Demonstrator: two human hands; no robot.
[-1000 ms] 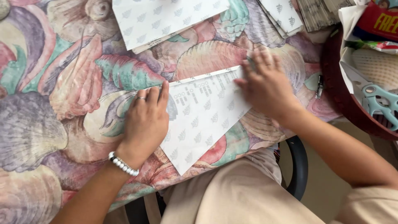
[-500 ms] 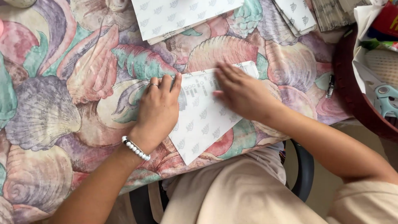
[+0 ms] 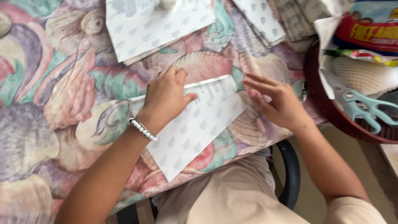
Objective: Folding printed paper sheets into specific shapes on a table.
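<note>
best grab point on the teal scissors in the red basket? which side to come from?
Probably the teal scissors by the handle loops, coming from above. They lie flat on the red basket, loops exposed on top; the blades point up-left against white paper. Both hands are on the folded sheet, so nothing blocks the approach.

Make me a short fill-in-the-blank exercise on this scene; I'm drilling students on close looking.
1. The left hand presses flat on a folded sheet of patterned ____.
2. The tablecloth is printed with large ____.
3. The pale green scissors lie in a dark red ____.
4. A white ____ bracelet circles the left wrist, while the right hand rests at the sheet's right end.

Missing words: paper; seashells; basket; bead
</note>
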